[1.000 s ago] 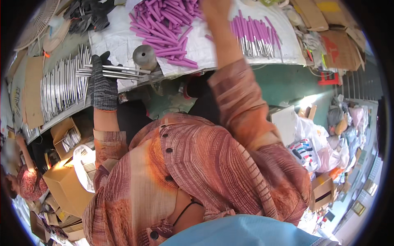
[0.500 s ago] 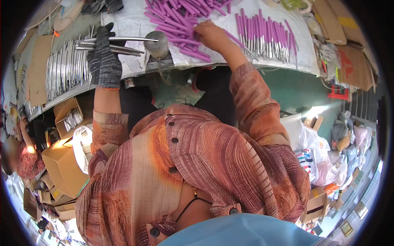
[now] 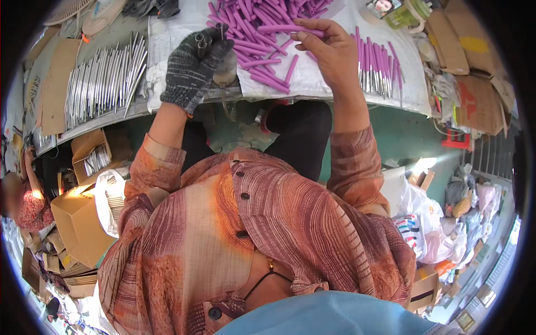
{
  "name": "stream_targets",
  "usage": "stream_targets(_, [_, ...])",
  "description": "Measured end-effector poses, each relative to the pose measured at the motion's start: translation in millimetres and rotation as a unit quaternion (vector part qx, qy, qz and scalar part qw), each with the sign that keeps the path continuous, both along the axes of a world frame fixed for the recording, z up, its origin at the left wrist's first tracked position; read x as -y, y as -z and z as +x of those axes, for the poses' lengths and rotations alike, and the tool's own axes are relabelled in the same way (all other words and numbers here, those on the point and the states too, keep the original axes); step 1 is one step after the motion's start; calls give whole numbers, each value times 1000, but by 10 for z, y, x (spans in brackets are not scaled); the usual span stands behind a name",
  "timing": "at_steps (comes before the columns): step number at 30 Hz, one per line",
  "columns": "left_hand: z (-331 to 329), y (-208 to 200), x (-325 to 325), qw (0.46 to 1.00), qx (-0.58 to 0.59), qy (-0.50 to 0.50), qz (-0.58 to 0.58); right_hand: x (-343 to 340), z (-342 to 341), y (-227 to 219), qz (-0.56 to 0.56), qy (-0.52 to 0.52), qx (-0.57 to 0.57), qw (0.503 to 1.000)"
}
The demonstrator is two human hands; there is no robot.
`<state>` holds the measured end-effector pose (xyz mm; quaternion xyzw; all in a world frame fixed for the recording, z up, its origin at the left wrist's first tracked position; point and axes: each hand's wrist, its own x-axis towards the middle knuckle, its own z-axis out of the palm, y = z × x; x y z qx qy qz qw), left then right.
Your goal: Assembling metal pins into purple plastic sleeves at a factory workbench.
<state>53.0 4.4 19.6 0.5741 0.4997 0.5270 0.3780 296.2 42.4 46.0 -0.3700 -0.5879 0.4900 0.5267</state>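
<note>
"Purple tube [image 3: 282, 28]: where is it?"
"Pinched in the right hand [image 3: 335, 56], near the loose pile [image 3: 254, 45] on the surface [image 3: 314, 85]."
"And the left hand [image 3: 191, 70]?"
"Gray-gloved, closed around some metal rods [image 3: 202, 46]."

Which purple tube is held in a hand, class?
The near-level purple tube, its right end pinched in the bare right hand; the others lie on the white cloth.

A strip of white cloth [image 3: 157, 64] leaves a way between the row of metal rods [image 3: 100, 81] and the left fingers [image 3: 188, 50]; more opens between the heap of purple tubes [image 3: 254, 47] and the right wrist [image 3: 349, 99]. That heap and a metal cylinder [image 3: 226, 72] block the middle, purple-sleeved rods [image 3: 375, 64] the right.
</note>
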Motion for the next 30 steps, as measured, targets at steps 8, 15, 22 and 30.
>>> stream_targets(8, [3, -38, 124, 998, 57, -2, -22, 223, -457, -363, 23, 54, -138, 989])
stream_targets(15, [-55, 66, 91, 1000, 2, 1, -27, 213, -659, -477, 85, 68, -99, 989])
stream_targets(22, [-119, -50, 98, 998, -44, 19, -31, 187, -829, -1045, 269, -61, 229, 934])
stream_targets(30, [-201, 81, 57, 984, 138, 60, -98, 38, -1007, -609, 185, -145, 142, 961])
